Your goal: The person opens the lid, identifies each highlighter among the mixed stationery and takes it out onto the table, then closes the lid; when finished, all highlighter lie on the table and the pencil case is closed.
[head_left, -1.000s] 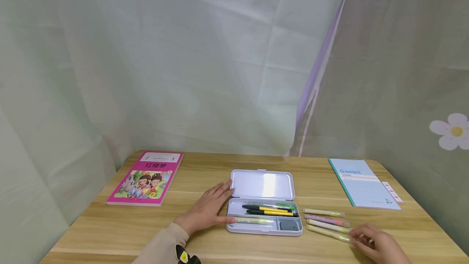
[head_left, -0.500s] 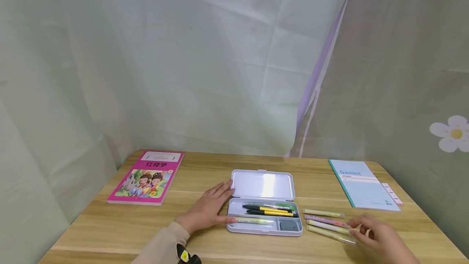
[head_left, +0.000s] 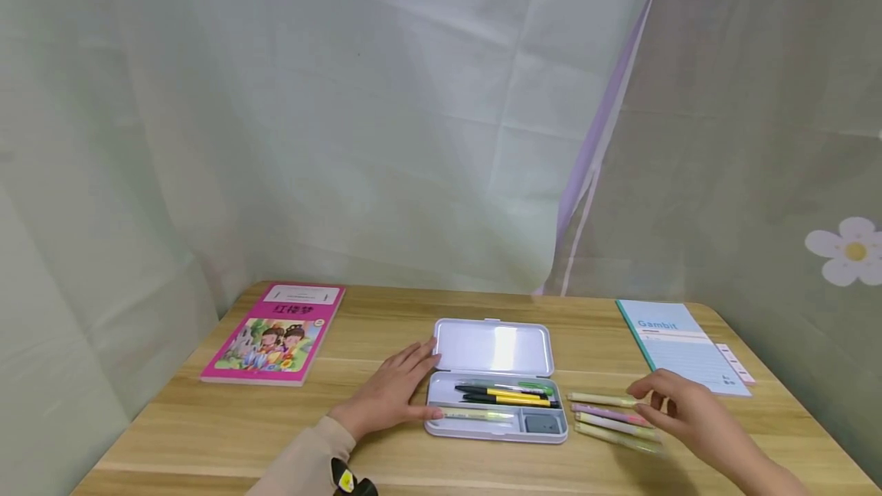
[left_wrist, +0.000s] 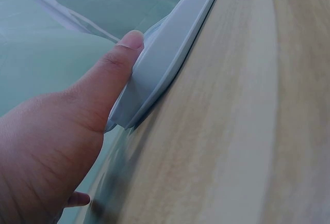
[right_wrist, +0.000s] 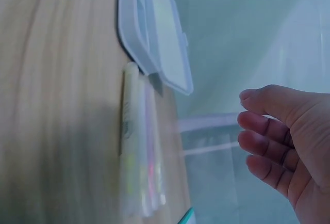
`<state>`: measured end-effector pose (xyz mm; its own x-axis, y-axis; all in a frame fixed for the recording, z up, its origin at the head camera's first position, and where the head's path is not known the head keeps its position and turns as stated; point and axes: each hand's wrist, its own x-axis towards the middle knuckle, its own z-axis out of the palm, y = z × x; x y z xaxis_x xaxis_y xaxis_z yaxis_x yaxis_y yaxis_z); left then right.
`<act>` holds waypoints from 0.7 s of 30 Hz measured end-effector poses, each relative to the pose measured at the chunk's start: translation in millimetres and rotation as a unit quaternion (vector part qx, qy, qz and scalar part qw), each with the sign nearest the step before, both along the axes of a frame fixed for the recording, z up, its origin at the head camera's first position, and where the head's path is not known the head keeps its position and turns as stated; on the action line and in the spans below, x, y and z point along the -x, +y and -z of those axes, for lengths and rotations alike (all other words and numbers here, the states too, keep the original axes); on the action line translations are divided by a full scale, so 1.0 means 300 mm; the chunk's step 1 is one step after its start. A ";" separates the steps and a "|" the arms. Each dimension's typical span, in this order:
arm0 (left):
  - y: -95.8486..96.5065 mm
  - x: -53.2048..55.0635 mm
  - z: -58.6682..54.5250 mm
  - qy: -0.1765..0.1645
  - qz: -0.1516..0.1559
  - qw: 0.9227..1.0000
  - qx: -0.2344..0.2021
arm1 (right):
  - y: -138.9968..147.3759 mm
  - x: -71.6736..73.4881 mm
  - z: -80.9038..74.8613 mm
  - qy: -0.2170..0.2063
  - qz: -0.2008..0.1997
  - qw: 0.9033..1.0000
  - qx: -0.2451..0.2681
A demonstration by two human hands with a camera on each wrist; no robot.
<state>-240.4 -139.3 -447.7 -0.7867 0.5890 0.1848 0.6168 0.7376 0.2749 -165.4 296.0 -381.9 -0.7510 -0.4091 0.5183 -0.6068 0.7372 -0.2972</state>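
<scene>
A white pencil case (head_left: 465,437) lies on the table with its lid (head_left: 475,347) folded back. Inside are yellow-and-black pens (head_left: 506,398), a clear pen with a green end (head_left: 536,388), a pale yellow pen (head_left: 475,414) and a dark grey block (head_left: 543,424). My left hand (head_left: 389,396) rests at the case's left side, fingers stretched, thumb (left_wrist: 118,61) on its front rim. To the right of the case lie several capped pens, pale yellow, purple (head_left: 606,412) and white (head_left: 613,425). Above their right ends hovers my right hand (head_left: 689,412), fingers loosely bent, holding nothing.
A pink book (head_left: 276,339) lies at the table's left. At the right is a light blue notebook (head_left: 678,343), with a white-and-pink strip (head_left: 735,363) partly under it. A pale curtain (head_left: 413,136) hangs behind the table (head_left: 386,465).
My right hand has moved away from the nearest pens, up and slightly left over the farther ones. My left hand stays on the pencil case.
</scene>
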 end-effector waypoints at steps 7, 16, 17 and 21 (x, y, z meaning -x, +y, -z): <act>-0.002 0.000 -0.001 0.001 0.001 1.000 -0.001 | -0.061 0.031 -0.038 0.011 -0.026 1.000 -0.005; -0.004 0.002 0.004 -0.003 0.000 1.000 -0.006 | -0.126 0.057 -0.045 0.008 -0.065 0.998 0.014; -0.004 0.003 0.004 -0.002 0.000 1.000 -0.005 | -0.134 0.058 -0.044 0.007 -0.066 0.998 0.014; -0.001 0.004 0.002 -0.003 -0.001 1.000 0.000 | -0.165 0.064 -0.036 0.009 -0.073 0.997 0.020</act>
